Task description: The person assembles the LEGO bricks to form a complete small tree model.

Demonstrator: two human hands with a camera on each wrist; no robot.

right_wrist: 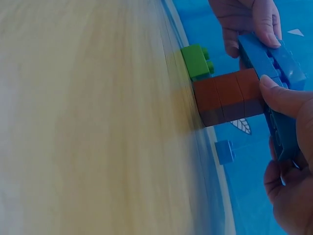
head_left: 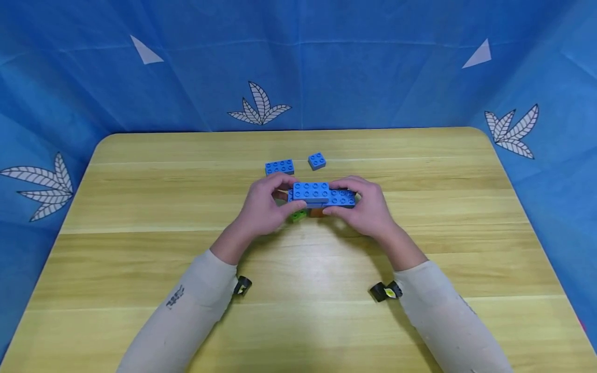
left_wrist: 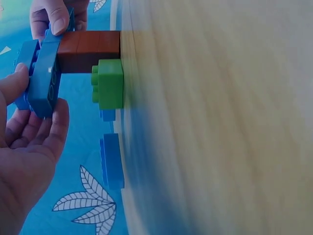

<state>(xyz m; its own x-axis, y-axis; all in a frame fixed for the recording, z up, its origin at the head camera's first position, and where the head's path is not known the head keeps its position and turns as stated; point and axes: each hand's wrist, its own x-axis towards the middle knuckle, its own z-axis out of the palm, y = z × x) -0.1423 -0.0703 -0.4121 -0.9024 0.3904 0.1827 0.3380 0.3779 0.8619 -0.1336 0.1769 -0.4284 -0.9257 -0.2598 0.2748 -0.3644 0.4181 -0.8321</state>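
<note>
While left hand [head_left: 262, 207] grips blue bricks [head_left: 311, 192], right hand [head_left: 370, 208] likewise — brown stack [left_wrist: 89, 51] beneath, upright.

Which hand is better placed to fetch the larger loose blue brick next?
Probably the left hand: the larger loose blue brick lies just beyond it, while the right hand is farther away. Both grip the stacked blue bricks, so the left would first let go.

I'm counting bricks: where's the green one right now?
In the head view, the green brick sits on the table, just left of the brown stack, near the left hand.
</note>
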